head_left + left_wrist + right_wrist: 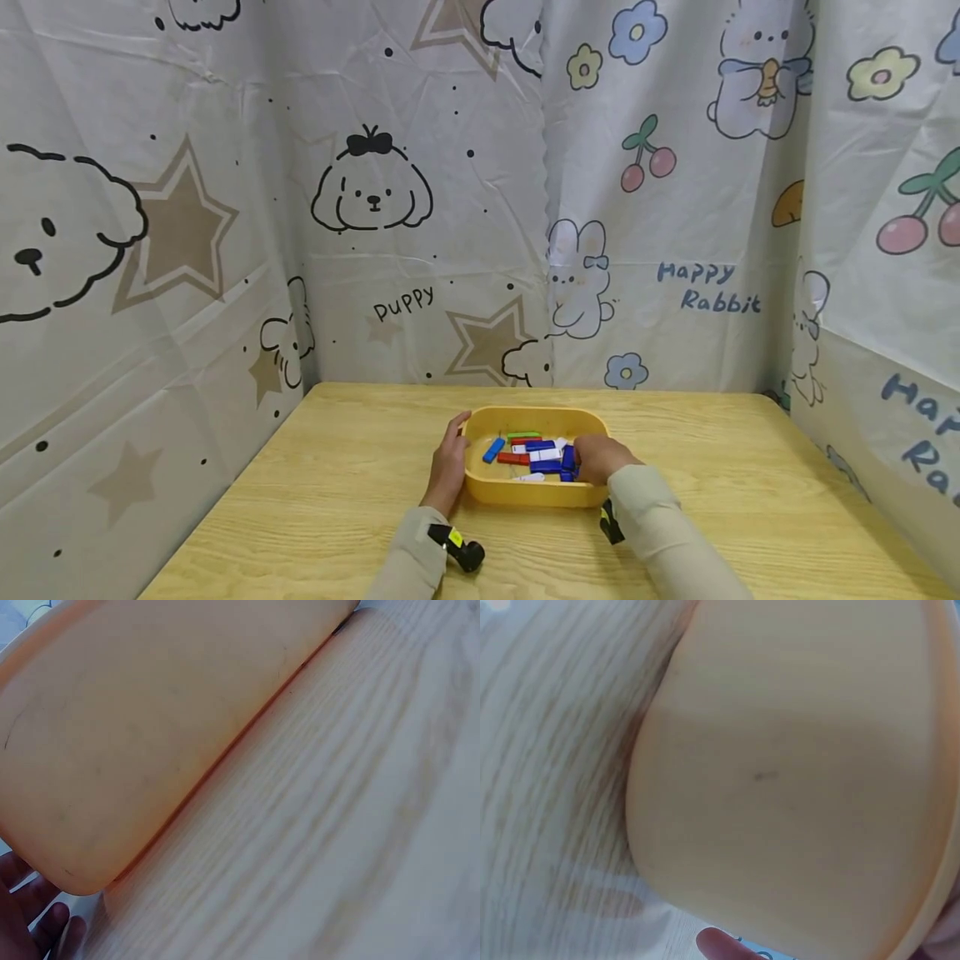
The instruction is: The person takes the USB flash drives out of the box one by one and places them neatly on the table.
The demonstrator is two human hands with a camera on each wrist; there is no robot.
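Observation:
A yellow plastic bin stands on the table with small oblong blocks in it. Along its left end lies my left hand, fingers stretched beside the outer wall; several of those fingers show around the bin's corner in the left wrist view. My right hand reaches over the right rim, its fingertips down among dark blue blocks and hidden; I cannot tell whether they pinch one. One finger shows outside the bin in the right wrist view. Red, white, light blue and green blocks lie loosely together.
The wooden table extends around the bin on all sides. A printed cloth curtain encloses its back and both sides. Black wrist cameras are strapped below both sleeves, close to the bin's front wall.

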